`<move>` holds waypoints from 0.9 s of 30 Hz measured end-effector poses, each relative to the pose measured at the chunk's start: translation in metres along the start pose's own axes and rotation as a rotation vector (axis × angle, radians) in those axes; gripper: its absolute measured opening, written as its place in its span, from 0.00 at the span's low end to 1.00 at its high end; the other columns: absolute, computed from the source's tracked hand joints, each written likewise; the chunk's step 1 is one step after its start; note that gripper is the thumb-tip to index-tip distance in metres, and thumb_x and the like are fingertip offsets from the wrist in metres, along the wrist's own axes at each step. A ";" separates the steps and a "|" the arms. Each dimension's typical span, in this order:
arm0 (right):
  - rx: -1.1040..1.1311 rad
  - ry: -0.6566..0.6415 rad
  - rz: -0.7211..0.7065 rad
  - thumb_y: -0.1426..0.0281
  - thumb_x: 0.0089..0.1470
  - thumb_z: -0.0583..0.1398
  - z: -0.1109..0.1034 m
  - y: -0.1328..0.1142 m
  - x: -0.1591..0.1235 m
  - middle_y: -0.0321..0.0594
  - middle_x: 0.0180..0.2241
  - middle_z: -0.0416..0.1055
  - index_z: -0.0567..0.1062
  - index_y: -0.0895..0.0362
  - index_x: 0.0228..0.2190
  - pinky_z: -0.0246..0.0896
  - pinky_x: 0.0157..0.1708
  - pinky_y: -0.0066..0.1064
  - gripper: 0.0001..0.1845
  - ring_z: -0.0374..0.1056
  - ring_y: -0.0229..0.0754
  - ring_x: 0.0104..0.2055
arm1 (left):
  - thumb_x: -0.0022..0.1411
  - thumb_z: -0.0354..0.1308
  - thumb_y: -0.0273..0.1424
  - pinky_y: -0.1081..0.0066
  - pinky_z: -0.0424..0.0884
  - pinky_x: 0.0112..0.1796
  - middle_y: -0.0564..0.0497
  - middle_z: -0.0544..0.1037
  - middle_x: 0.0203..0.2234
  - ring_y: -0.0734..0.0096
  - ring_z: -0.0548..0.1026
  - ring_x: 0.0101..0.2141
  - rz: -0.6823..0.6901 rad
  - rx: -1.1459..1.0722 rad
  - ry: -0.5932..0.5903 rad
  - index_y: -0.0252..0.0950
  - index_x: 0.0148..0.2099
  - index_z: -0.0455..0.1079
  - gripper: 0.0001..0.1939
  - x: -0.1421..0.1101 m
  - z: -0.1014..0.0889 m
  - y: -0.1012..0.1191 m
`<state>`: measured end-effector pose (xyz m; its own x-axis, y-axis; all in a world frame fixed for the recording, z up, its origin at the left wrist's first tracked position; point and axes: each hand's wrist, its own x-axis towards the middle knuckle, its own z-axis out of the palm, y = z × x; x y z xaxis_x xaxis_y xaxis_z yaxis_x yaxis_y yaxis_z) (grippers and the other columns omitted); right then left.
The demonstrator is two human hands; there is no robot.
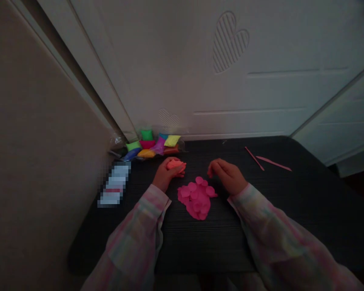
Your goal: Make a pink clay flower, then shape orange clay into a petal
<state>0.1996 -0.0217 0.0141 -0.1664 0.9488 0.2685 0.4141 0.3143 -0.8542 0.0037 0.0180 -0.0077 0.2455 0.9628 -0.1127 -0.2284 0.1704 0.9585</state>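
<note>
Irregular coral-orange clay lump: the left hand grips it, seemingly for steadiness; at three o'clock, the right hand curls, contents unclear.

Orange lump: partly covered by the left hand; underside out of my sight.
Right hand: fingertips curled from my view; whether it grips anything, I cannot tell.
Sleeves: both cut off by the bottom edge.
Flat oblong: pixelated, unreadable to me.
Coloured packets: overlapping, some partly hidden.
Pale scrap: too small to identify.
</note>
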 end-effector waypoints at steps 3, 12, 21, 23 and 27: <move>-0.132 -0.043 -0.073 0.68 0.51 0.48 0.000 -0.002 0.001 0.37 0.25 0.68 0.69 0.57 0.28 0.58 0.29 0.27 0.11 0.64 0.35 0.28 | 0.40 0.59 0.28 0.74 0.68 0.22 0.52 0.71 0.26 0.75 0.71 0.22 -0.003 -0.005 -0.002 0.34 0.34 0.60 0.16 0.000 0.000 0.000; -0.268 -0.141 -0.088 0.69 0.48 0.53 0.006 -0.003 -0.003 0.36 0.33 0.71 0.66 0.53 0.39 0.59 0.37 0.32 0.14 0.66 0.39 0.36 | 0.39 0.59 0.28 0.74 0.67 0.22 0.52 0.71 0.26 0.75 0.71 0.21 -0.014 -0.018 0.001 0.34 0.34 0.60 0.16 0.001 0.000 -0.001; -0.420 -0.190 -0.188 0.69 0.46 0.55 0.005 -0.002 -0.002 0.38 0.29 0.71 0.70 0.55 0.29 0.59 0.34 0.31 0.06 0.66 0.39 0.34 | 0.40 0.59 0.28 0.74 0.67 0.22 0.52 0.71 0.26 0.75 0.71 0.21 -0.013 -0.015 -0.006 0.34 0.34 0.60 0.16 0.001 0.001 -0.001; -0.423 -0.201 -0.185 0.69 0.45 0.56 0.004 0.000 -0.001 0.37 0.28 0.71 0.71 0.54 0.27 0.60 0.33 0.31 0.05 0.65 0.39 0.33 | 0.40 0.59 0.28 0.75 0.67 0.22 0.52 0.71 0.26 0.76 0.71 0.21 -0.015 -0.017 -0.001 0.33 0.34 0.60 0.16 0.001 0.001 -0.001; -0.412 -0.204 -0.145 0.69 0.44 0.56 0.004 0.005 -0.001 0.37 0.30 0.71 0.71 0.53 0.29 0.60 0.33 0.31 0.06 0.65 0.39 0.34 | 0.39 0.59 0.28 0.74 0.67 0.22 0.51 0.72 0.26 0.76 0.71 0.21 -0.012 -0.022 -0.005 0.33 0.33 0.60 0.16 0.001 0.001 -0.001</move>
<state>0.1977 -0.0208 0.0077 -0.4043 0.8815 0.2438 0.6868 0.4686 -0.5556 0.0054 0.0185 -0.0083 0.2527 0.9597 -0.1231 -0.2461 0.1868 0.9511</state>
